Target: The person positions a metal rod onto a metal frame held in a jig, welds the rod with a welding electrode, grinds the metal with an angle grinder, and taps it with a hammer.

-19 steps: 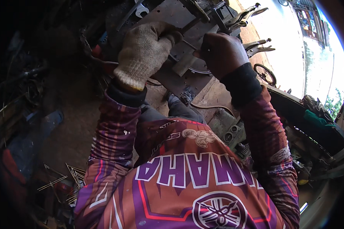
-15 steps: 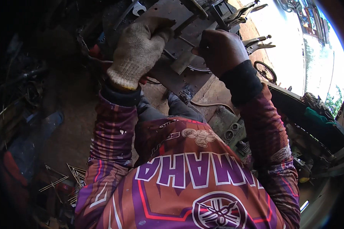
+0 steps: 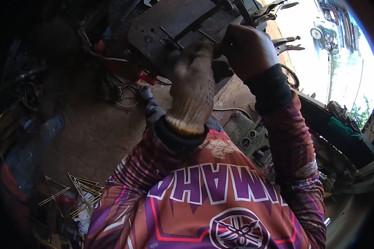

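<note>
My left hand (image 3: 193, 79), in a knitted work glove, is over the near edge of a dark metal plate (image 3: 147, 31). Motion blurs its fingers, so their grip cannot be made out. Close beside it on the right, my bare right hand (image 3: 250, 50) is closed, its fingers curled and the thumb side toward the glove. A thin metal rod (image 3: 205, 35) on the plate runs up to the right hand's fingers; whether they hold it is hidden. Another short rod (image 3: 171, 37) lies farther left on the plate. Locking pliers (image 3: 270, 12) sit beyond the right hand.
A second pair of locking pliers (image 3: 287, 44) juts out at the right. Below stands a green-grey machine (image 3: 243, 141) with a hose (image 3: 232, 109) near it. Thin brass-coloured rods (image 3: 81, 193) lie at lower left. A vehicle (image 3: 324, 35) is outside in bright light.
My left hand has swung right and nearer to me, next to the right hand, uncovering the plate's left part. The right hand has shifted slightly right and stays closed. A vehicle has appeared outside.
</note>
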A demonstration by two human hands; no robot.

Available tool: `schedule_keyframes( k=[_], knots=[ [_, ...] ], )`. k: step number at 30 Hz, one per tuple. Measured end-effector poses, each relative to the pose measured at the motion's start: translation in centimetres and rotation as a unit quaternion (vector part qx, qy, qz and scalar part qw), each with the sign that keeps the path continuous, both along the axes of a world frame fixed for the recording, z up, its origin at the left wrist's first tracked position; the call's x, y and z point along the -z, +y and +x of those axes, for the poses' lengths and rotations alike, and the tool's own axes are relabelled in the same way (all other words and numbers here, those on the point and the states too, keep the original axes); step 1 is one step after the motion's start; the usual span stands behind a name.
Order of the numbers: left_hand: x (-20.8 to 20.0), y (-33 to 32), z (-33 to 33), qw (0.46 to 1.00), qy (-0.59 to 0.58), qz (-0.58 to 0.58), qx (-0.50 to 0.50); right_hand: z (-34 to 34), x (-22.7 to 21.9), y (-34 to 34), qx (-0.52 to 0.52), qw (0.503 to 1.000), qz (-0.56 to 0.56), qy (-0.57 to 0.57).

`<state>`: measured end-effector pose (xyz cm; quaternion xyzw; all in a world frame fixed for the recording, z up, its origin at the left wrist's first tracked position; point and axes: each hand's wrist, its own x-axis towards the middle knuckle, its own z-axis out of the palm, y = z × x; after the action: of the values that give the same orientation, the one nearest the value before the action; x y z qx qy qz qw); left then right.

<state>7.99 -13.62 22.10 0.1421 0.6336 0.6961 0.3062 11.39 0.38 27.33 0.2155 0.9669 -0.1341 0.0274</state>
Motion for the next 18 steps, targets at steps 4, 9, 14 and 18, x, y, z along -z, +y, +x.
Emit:
schedule_keyframes(
  k=[4,9,14,18],
  knots=[
    [-0.2,1.6,-0.9,0.927,-0.375,0.013,-0.003,0.1,-0.1,0.1,0.021,1.0,-0.008,-0.008],
    [1.6,3.5,1.9,0.968,-0.225,0.103,-0.031,-0.1,-0.4,0.4,0.002,1.0,0.009,-0.019],
    [1.2,3.1,1.7,0.988,-0.118,0.096,0.006,0.4,-0.2,0.3,0.022,1.0,-0.006,-0.016],
    [1.5,2.5,0.9,0.998,0.018,0.023,0.055,0.4,-0.5,0.0,0.025,0.999,-0.028,-0.016]
  ],
)
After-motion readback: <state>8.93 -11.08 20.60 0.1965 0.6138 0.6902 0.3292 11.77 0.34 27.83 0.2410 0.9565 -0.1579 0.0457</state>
